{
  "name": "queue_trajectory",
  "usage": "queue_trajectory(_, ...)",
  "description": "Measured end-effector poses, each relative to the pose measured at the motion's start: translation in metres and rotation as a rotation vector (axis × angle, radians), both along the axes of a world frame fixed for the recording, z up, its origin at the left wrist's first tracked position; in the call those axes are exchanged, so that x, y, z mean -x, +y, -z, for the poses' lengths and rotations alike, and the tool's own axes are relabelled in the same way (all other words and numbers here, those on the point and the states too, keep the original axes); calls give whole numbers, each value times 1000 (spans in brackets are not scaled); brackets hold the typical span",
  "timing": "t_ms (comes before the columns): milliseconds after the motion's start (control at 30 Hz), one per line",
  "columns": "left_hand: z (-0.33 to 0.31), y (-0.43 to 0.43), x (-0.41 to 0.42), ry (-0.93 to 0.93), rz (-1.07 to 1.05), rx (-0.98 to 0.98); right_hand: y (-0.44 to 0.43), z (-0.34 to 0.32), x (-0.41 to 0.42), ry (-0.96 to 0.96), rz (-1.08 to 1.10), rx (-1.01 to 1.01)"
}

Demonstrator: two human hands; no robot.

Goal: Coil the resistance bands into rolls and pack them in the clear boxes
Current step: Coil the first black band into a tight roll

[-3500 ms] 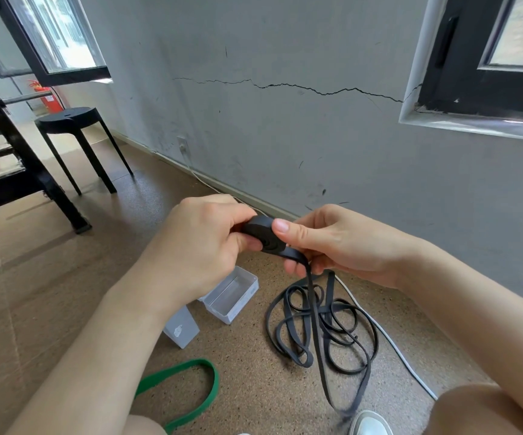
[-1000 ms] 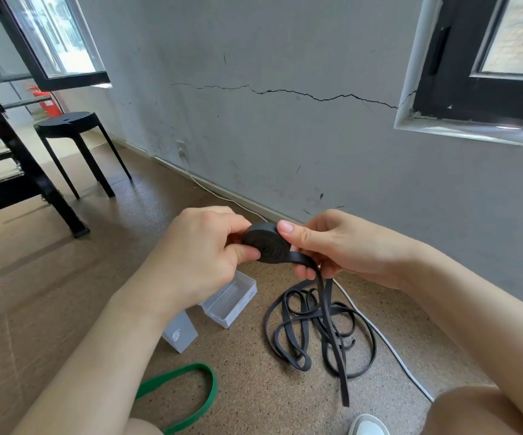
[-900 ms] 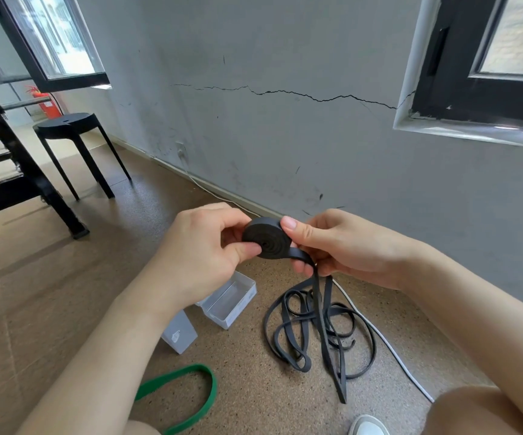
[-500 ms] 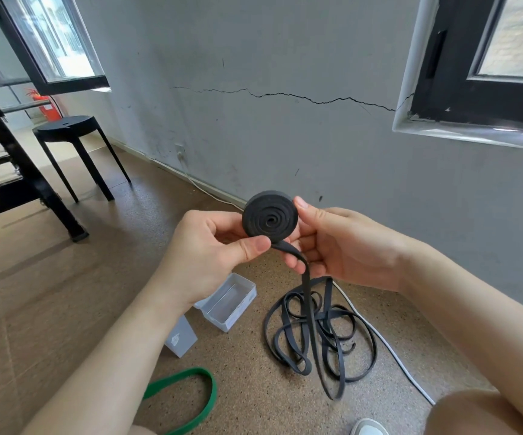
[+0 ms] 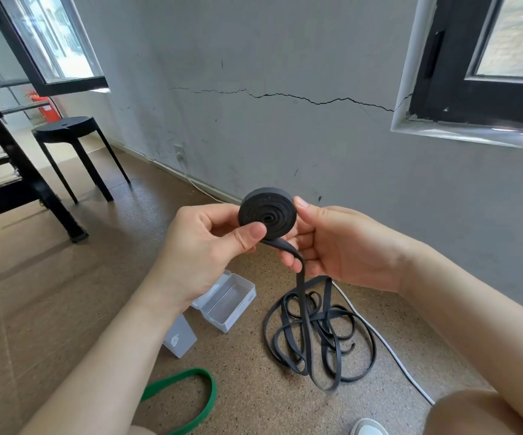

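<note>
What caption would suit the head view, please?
Left hand and right hand hold a partly coiled black resistance band; an open clear plastic box sits on the floor.

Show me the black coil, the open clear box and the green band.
black coil [image 5: 266,215], head view, flat spiral face.
open clear box [image 5: 229,302], head view, bare inside floor.
green band [image 5: 196,372], head view, top of its loop.

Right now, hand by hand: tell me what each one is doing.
Left hand: pinches the black band roll, thumb on its face.
Right hand: holds the same roll, loose tail running through its fingers.
</note>
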State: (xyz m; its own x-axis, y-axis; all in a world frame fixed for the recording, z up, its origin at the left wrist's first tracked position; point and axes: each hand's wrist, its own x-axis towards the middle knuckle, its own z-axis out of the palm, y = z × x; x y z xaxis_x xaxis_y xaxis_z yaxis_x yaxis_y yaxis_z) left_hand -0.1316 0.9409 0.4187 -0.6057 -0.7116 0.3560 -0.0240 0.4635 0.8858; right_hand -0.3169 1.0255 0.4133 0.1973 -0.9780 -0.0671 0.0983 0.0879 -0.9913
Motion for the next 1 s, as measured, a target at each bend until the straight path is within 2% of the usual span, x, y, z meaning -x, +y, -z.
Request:
queue_trajectory(233,-4,-4,-9,-319,-112,340,2,-4,-6,515,158,35)
queue_trajectory(400,-2,-9,-12,-477,-140,533,1,2,-9,631,210,82)
queue_trajectory(633,-4,-5,-8,-563,-200,742,-2,7,-14,502,216,26)
queue_trajectory(733,0,-4,-3,-528,-233,795,-3,9,-14,408,223,4)
queue_trajectory(800,-2,-1,-1,-385,-254,609,-3,9,-10,228,196,-18)
queue_trajectory(867,-3,1,0,-228,-200,258,-2,8,-7,65,155,-11)
queue_trajectory(933,-2,2,3,-91,-71,-28,-3,8,-6,-31,115,-2)
queue_trajectory(1000,-1,6,6,30,-12,-174,-3,7,-5,-78,79,-1)
